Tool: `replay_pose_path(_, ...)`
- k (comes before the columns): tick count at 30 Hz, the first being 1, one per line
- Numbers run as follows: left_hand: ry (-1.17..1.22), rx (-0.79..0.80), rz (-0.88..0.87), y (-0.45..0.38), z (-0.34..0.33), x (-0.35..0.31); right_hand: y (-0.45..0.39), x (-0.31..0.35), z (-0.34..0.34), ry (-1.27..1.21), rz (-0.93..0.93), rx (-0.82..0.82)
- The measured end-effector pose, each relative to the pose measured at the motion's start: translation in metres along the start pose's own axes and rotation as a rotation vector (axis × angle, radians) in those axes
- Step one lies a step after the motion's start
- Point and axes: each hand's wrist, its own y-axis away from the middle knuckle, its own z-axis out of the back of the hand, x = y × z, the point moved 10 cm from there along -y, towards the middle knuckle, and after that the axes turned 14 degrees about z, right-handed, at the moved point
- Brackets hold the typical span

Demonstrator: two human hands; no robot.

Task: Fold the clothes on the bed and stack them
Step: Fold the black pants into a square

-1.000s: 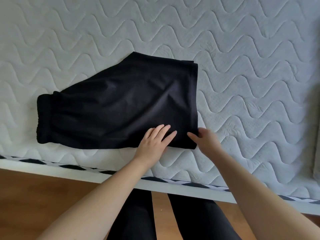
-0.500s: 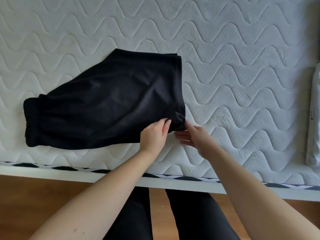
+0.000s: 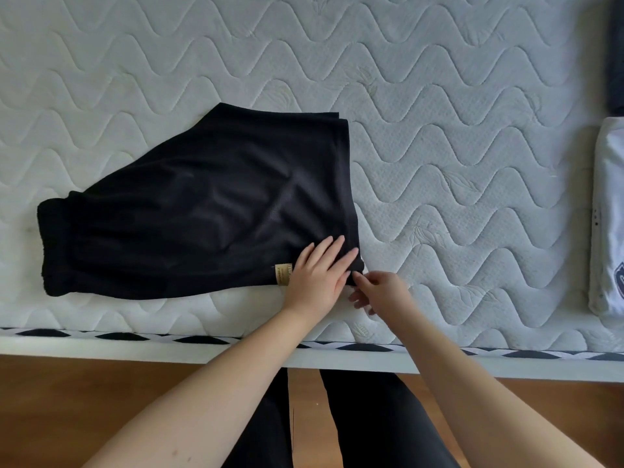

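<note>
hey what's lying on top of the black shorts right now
The left hand rests flat on the black shorts beside a tan label; whatever is beneath that hand stays hidden.

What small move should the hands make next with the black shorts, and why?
Probably fold the hem end over toward the waistband. The black shorts lie flat on the mattress, the left hand presses the near hem corner, and the right hand pinches that corner, so a fold seems ready.
</note>
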Motion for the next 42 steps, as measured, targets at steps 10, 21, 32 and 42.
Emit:
replay_pose_path(10,0.11,0.155,0.026,-0.015,0.012,0.011,-0.024,0.04,0.035,0.169,0.072,-0.164)
replay_pose_path(21,-0.109,0.21,0.196,-0.213,0.053,0.059,0.006,0.019,-0.004,-0.026,0.037,-0.161)
replay_pose_path(32,-0.237,0.252,0.145,-0.271,0.057,0.061,0.017,0.031,-0.012,-0.242,0.182,-0.317)
replay_pose_path(42,0.058,0.252,0.072,-0.283,0.08,0.067,0.021,0.024,-0.008,0.013,0.182,-0.304)
